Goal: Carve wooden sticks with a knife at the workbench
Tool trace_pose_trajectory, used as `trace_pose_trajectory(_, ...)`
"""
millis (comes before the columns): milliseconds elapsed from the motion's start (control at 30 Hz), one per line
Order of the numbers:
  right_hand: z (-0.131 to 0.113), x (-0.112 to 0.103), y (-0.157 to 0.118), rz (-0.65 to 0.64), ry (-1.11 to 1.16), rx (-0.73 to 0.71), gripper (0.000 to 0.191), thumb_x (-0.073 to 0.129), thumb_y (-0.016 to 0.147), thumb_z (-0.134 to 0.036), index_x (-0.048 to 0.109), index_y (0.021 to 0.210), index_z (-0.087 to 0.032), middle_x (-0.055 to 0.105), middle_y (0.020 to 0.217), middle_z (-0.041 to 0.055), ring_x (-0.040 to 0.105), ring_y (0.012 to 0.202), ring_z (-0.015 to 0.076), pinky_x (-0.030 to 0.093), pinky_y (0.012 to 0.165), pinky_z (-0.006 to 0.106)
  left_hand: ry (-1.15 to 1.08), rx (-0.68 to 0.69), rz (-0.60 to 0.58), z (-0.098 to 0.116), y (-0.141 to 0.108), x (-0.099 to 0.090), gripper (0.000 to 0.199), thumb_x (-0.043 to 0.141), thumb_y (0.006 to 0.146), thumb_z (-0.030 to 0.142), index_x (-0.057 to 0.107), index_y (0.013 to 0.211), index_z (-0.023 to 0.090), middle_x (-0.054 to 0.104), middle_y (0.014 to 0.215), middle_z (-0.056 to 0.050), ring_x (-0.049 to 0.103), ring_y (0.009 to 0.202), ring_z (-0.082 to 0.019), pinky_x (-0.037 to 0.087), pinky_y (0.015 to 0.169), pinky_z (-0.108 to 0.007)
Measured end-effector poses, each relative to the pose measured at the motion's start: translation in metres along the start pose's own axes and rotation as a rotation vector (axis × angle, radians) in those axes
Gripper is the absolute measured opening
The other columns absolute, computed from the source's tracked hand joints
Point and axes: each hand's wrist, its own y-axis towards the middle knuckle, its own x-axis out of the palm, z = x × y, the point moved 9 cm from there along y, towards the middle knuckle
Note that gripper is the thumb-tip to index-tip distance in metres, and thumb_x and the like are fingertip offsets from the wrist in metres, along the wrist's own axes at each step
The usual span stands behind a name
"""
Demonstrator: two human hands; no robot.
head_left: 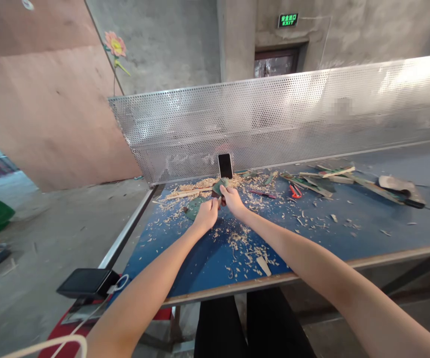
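My left hand point(208, 213) and my right hand point(232, 200) meet above the middle of the blue table point(188, 268). The fingers of my right hand are closed around a folded green piece point(220, 186) with a dark brown part. My left fingers pinch something small and thin at the lower side of that piece; what exactly is too small to tell. A flat green piece point(195, 207) lies on the table just beyond my left hand. Pale wood shavings point(239, 239) are scattered around both hands.
Behind my hands a phone point(225, 166) leans against the perforated metal screen point(200, 119). To the right lie a red-handled tool point(295, 191), a purple tool point(262, 194), several strips point(313, 185) and a curled sheet point(399, 186). A black device point(87, 282) sits at the lower left.
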Motion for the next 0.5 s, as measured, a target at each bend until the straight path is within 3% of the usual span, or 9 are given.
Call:
trace_pose_trajectory(100,0.002,0.002,0.001,-0.030,0.018,0.017,0.056,0.077,0.090,-0.060,0.040,0.067,-0.027,0.039,0.048,-0.0067,0.041,0.042,0.0114,0.033,0.041,0.025,-0.006,-0.024,0.014,-0.002,0.001,-0.004,0.054,0.030,0.109,0.042,0.061,0.070,0.021,0.064,0.065,-0.005,0.062,0.067,-0.022,0.039,0.068,-0.032)
trace_pose_trajectory(267,-0.013,-0.043,0.013,0.174,0.120,0.021,0.052,0.075,0.093,-0.052,0.037,0.070,-0.027,0.032,0.049,-0.0105,0.035,0.042,0.0089,0.033,0.041,0.023,0.047,-0.018,-0.089,0.006,-0.001,0.002,0.054,0.035,0.108,0.042,0.064,0.068,0.020,0.063,0.061,-0.005,0.058,0.060,-0.021,0.039,0.067,-0.032)
trace_pose_trajectory(333,-0.014,-0.048,0.012,0.201,0.124,0.021,0.050,0.074,0.094,-0.051,0.037,0.070,-0.027,0.030,0.049,-0.0113,0.033,0.042,0.0089,0.033,0.041,0.023,0.055,-0.004,-0.103,0.008,-0.002,0.004,0.052,0.036,0.108,0.041,0.064,0.068,0.020,0.062,0.060,-0.004,0.057,0.058,-0.020,0.037,0.065,-0.032)
trace_pose_trajectory(500,0.006,-0.008,-0.002,0.047,0.003,0.056,0.050,0.074,0.093,-0.056,0.042,0.067,-0.027,0.040,0.047,-0.0071,0.040,0.041,0.0114,0.034,0.040,0.026,0.064,-0.006,-0.026,0.001,0.001,0.000,0.046,0.040,0.106,0.036,0.058,0.065,0.021,0.062,0.061,-0.005,0.057,0.061,-0.020,0.034,0.064,-0.032)
